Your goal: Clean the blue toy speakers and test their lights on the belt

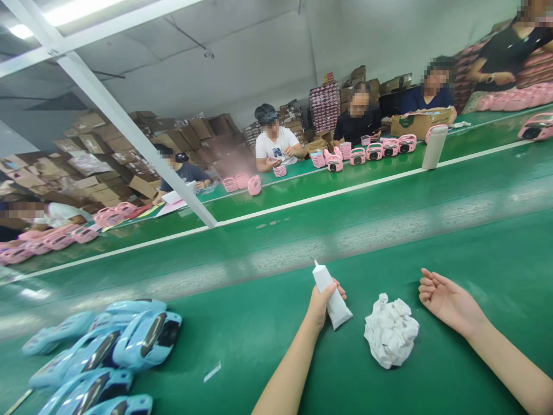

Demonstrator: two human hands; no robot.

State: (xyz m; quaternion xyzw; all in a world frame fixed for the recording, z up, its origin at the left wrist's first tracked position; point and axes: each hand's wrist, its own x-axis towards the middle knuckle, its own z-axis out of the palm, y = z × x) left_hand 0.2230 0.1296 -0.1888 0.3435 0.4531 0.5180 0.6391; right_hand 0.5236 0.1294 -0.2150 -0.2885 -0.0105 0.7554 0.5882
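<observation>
My left hand (322, 305) grips a white squeeze tube (336, 301), its narrow nozzle pointing up and away from me. The tube's lower end stands on or just above the green belt surface (268, 369). A crumpled white cloth (391, 331) lies between my hands, touching neither. My right hand (444, 297) rests palm-up on the green surface, its fingers loosely curled around nothing. Several glossy light-blue toy car bodies (147, 340) are piled to the left of my left hand.
Beyond a white-edged green belt, several co-workers (276, 144) sit at a far bench with rows of pink toy cameras (374, 151), a white bottle (434, 147) and a cardboard box (419, 124). Stacked cartons (108, 155) fill the background.
</observation>
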